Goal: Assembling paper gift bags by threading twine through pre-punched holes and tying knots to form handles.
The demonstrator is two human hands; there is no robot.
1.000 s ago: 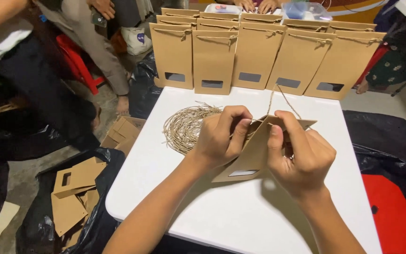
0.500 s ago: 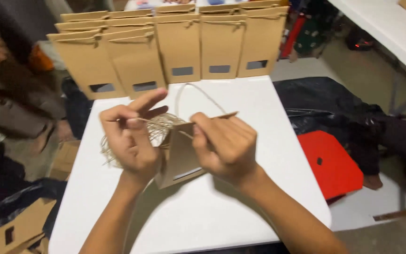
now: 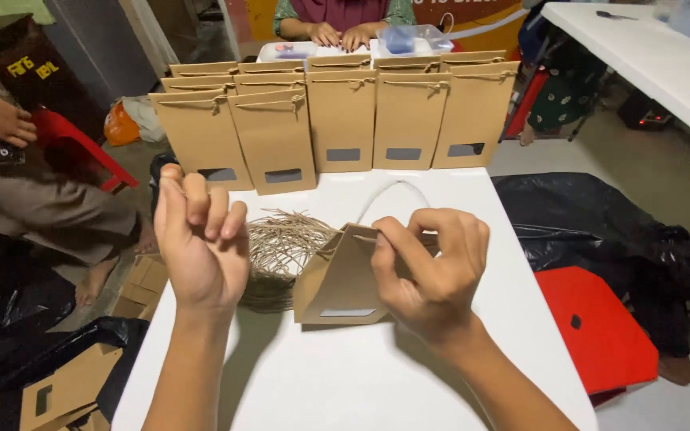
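The right hand [image 3: 433, 275] pinches the top edge of a small brown paper bag [image 3: 339, 279] with a window slot, its grip clamped on the folded rim, where a thin length of twine [image 3: 393, 190] loops up and away toward the far edge of the worktop [image 3: 361, 375]. The bag stands tilted near the middle of the white worktop, its lower edge touching the surface. The left hand [image 3: 201, 239] is raised just left of the bag, fingers curled together with the thumb against them; whether a strand is caught in that grip cannot be told. Between the two hands, just behind the bag, lies a loose bundle of twine strands [image 3: 281, 251]. Along the far edge of the worktop stands a row of finished brown bags [image 3: 341, 120], upright, side by side, each tied at the top. Beyond them another person's hands [image 3: 341, 33] rest by a clear plastic box [image 3: 409, 38]. A red stool [image 3: 600, 327] sits off the right edge, on the floor.
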